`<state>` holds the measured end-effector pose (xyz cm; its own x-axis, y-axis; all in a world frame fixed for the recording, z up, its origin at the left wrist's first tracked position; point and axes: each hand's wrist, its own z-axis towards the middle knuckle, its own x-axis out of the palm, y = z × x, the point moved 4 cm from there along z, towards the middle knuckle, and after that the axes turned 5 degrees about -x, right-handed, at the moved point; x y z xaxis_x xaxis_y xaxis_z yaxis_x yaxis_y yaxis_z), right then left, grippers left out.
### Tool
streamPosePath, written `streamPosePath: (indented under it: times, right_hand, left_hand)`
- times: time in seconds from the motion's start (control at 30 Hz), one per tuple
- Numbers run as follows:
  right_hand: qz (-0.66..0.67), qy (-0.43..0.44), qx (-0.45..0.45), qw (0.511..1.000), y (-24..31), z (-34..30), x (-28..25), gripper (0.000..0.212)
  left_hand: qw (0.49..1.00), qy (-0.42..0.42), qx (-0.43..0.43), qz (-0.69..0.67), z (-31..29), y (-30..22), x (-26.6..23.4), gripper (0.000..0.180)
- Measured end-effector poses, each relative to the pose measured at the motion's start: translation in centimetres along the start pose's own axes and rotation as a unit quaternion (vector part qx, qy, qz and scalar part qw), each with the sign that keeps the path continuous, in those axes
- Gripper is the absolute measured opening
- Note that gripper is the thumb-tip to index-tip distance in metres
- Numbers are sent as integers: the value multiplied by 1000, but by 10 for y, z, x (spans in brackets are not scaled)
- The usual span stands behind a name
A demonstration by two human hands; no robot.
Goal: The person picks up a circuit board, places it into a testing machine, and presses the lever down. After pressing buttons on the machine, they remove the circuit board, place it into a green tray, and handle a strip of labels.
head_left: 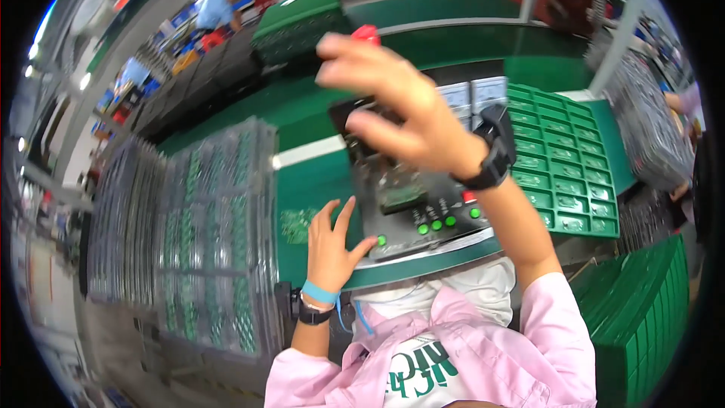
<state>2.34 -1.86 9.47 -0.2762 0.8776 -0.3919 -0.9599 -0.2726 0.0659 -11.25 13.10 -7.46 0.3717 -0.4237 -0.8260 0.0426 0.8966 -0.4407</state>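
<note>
My left hand rests at the near left corner of a dark machine, fingers spread. Its thumb reaches the leftmost green button; whether it presses it I cannot tell. Raised over the machine, my right hand is slightly blurred, with its fingers apart and nothing in them. It hides much of the machine's upper part. More green buttons sit along the machine's front. A dark greenish block shows below my right hand. Just left of my left hand, a green circuit board lies on the green table.
Clear plastic trays of green boards are at the left. A green compartment tray lies right of the machine, and stacked green trays stand at the near right. A green crate stands far off. Other people work in the background.
</note>
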Motion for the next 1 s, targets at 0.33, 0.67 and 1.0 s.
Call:
streamPosePath:
  times: [0.33,0.67,1.0]
  right_hand:
    - [-99,210,49,971,56,-114,20,19]
    - [-254,325,122,903,40,-144,57,10]
    - [-260,205,117,936,56,-163,35,12]
  left_hand:
    - [977,-103,-163,91,-51,102,-15,37]
    - [982,-95,-92,134,-38,98,4,33]
    - [984,-77,11,160,-40,90,16,26]
